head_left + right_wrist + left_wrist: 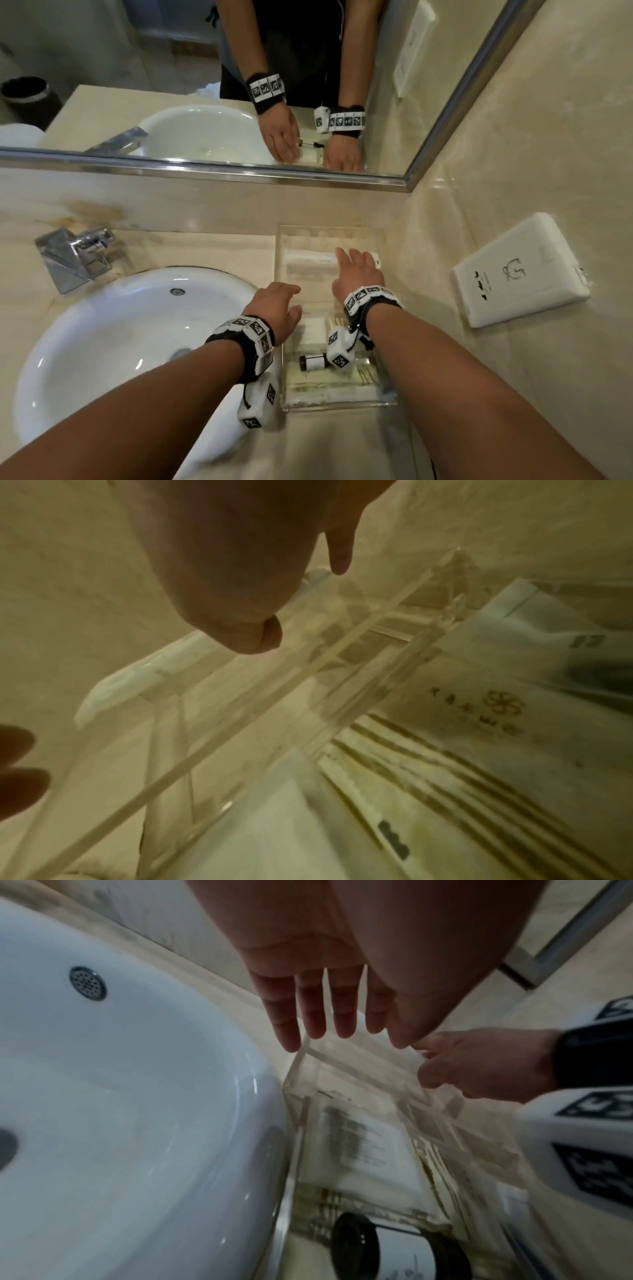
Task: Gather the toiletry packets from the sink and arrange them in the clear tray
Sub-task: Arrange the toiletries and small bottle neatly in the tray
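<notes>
The clear tray [337, 404] stands on the counter right of the white sink [102, 342], whose basin shows no packets. Inside the tray lie white packets [313, 330] with gold stripes and print [496, 710], and a long white packet [308, 257] across its far end. My right hand [356, 270] reaches over the tray with its fingers stretched onto that long packet [120, 688]. My left hand [291, 301] hovers at the tray's left wall [359, 1064], its fingers [325, 1015] straight and holding nothing.
A small bottle with a black cap [310, 361] lies in the tray's near end. A chrome faucet [78, 253] stands behind the sink. The mirror [205, 102] runs along the back wall. A white socket plate [520, 270] is on the right wall.
</notes>
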A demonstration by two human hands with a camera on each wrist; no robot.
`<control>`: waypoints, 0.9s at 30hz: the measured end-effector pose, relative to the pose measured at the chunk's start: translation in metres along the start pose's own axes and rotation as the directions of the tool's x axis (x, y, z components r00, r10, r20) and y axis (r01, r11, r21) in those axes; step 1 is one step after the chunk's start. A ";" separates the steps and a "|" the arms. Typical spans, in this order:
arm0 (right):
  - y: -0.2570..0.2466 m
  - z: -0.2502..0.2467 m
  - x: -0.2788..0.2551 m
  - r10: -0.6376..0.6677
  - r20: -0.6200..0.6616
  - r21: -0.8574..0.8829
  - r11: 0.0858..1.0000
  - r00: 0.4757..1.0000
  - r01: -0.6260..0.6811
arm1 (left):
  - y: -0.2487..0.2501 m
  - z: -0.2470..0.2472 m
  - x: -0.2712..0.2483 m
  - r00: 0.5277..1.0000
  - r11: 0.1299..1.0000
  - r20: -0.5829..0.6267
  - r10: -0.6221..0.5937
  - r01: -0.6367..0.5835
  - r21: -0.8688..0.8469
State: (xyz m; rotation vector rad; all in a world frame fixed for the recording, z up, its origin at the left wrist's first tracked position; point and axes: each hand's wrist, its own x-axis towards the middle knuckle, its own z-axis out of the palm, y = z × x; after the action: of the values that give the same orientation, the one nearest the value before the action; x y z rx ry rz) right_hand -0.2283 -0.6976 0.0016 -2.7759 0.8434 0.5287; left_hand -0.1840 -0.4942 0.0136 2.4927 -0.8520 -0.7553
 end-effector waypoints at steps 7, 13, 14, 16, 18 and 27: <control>0.001 0.006 -0.002 -0.099 -0.133 -0.091 0.992 0.986 0.087 | -0.008 0.000 -0.001 0.999 0.999 0.010 -0.040 0.040 -0.026; 0.014 0.011 -0.031 -0.169 -0.187 -0.104 0.983 0.968 0.152 | -0.004 0.002 -0.002 1.000 0.999 0.005 -0.030 0.030 -0.010; 0.017 0.011 -0.038 -0.166 -0.207 -0.084 0.985 0.964 0.152 | -0.003 0.002 -0.003 1.000 1.000 -0.001 -0.023 0.023 -0.008; 0.022 0.011 -0.054 -0.148 -0.228 -0.036 0.989 0.962 0.144 | -0.001 -0.001 -0.006 0.999 1.000 -0.039 -0.001 0.000 -0.007; 0.027 0.012 -0.073 -0.128 -0.219 -0.006 0.992 0.967 0.130 | 0.004 -0.004 -0.011 0.997 1.000 -0.072 0.027 -0.027 0.002; 0.037 0.045 -0.149 -0.201 -0.071 -0.161 0.969 0.977 0.188 | 0.020 0.014 -0.041 0.978 0.970 0.181 0.106 -0.142 0.197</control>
State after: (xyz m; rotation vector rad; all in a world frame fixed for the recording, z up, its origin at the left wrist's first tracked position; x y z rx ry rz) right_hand -0.3767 -0.6409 0.0155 -2.9989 0.5575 0.4579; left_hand -0.2285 -0.4852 0.0280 2.5517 -1.1936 -0.8837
